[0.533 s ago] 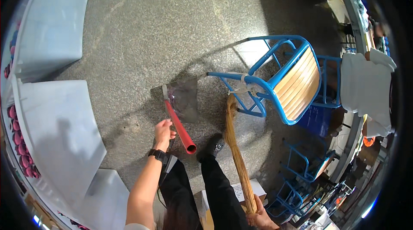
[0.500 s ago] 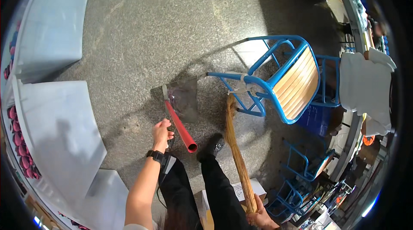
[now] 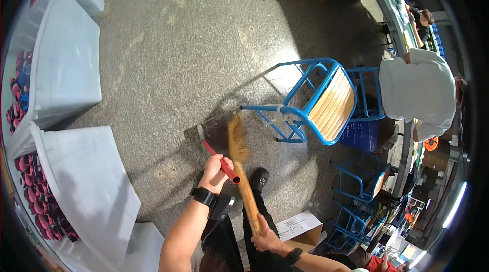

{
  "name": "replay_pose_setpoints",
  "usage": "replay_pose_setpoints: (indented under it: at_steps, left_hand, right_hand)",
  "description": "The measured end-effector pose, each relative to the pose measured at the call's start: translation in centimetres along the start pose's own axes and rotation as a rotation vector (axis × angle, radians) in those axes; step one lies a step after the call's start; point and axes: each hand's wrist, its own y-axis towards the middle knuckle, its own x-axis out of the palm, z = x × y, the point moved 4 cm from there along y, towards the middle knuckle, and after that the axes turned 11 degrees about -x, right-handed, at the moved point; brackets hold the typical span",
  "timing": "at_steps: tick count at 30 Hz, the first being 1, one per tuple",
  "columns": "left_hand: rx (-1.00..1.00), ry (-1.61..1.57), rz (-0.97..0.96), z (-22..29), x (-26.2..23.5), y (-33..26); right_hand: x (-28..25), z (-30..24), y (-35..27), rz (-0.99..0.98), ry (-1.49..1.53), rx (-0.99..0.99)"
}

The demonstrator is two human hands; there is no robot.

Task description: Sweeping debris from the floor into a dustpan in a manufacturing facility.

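Observation:
My left hand [image 3: 214,172] is closed around the red tube handle of a dustpan [image 3: 215,132]. Its dark pan rests on the speckled floor in front of my feet. A straw broom [image 3: 247,190] is in my right hand [image 3: 266,236], fingers wrapped round the lower part of its stick. The bristles overlap the pan's right side and look blurred by motion; whether they touch the pan cannot be told. Part of the pan is hidden behind the bristles. A dark band sits on each of my wrists.
Right of the broom stands a blue metal chair [image 3: 331,101] with a slatted wooden seat. White bins [image 3: 91,180] holding pink and dark items line the left. A cardboard box [image 3: 300,228] lies near my right forearm. A person in a white top [image 3: 420,93] sits at the right, beside a long workbench.
My left hand has taken hold of the dustpan's red handle. My right hand has brought the broom leftward, its bristles moving from near the chair to the pan.

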Motion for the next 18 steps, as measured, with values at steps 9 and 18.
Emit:
replay_pose_setpoints:
  at_steps: [9, 18]
  left_hand:
    - [-0.149, 0.142, -0.321, 6.9, -3.9, -7.6]
    - [-0.230, -0.355, -0.216, 13.7, 3.0, -14.6]
  right_hand:
    - [3.2, -9.6, -12.9, -0.214, 0.109, -0.077]
    - [-1.5, -18.0, -10.1, -0.050, 0.080, -0.235]
